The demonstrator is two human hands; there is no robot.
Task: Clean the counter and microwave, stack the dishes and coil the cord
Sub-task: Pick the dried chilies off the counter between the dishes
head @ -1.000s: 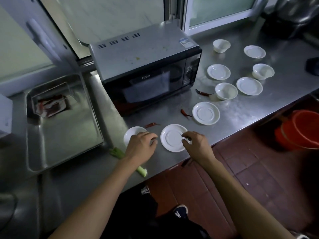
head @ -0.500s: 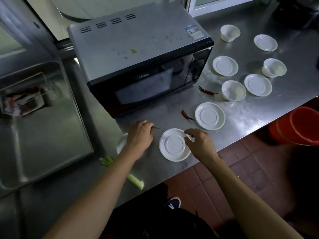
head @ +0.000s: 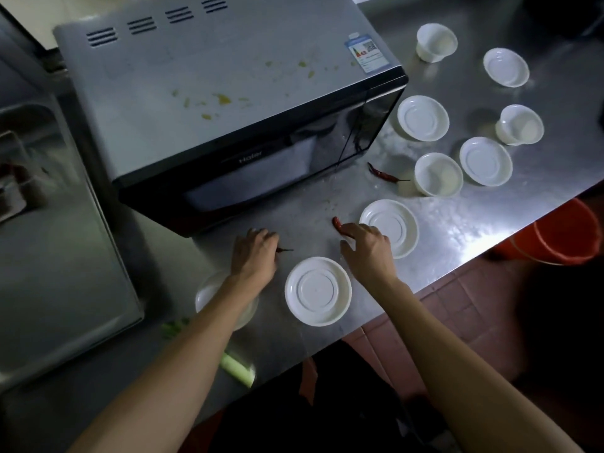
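Observation:
My left hand [head: 255, 253] is curled round a dried red chili [head: 285, 250] whose stem sticks out to the right, just in front of the microwave [head: 228, 119]. My right hand [head: 367, 248] reaches over the steel counter [head: 457, 220], its fingertips touching a second red chili [head: 337, 224] beside a white saucer [head: 392, 227]. Another white saucer [head: 317, 291] lies between my hands. A white dish [head: 209, 294] is partly hidden under my left forearm. Yellow-green food spots mark the microwave's top. A third chili [head: 382, 173] lies next to a white bowl [head: 438, 174].
Several more white saucers and bowls are spread over the counter at the right, such as a saucer [head: 422, 117] and a bowl [head: 436, 42]. A green scallion piece [head: 237, 367] lies near the front edge. A steel sink [head: 49, 256] is at left, an orange bucket [head: 565, 232] on the floor.
My left hand has closed on the chili by the microwave. My right hand left the near saucer and moved forward to the second chili. The camera moved closer and lower.

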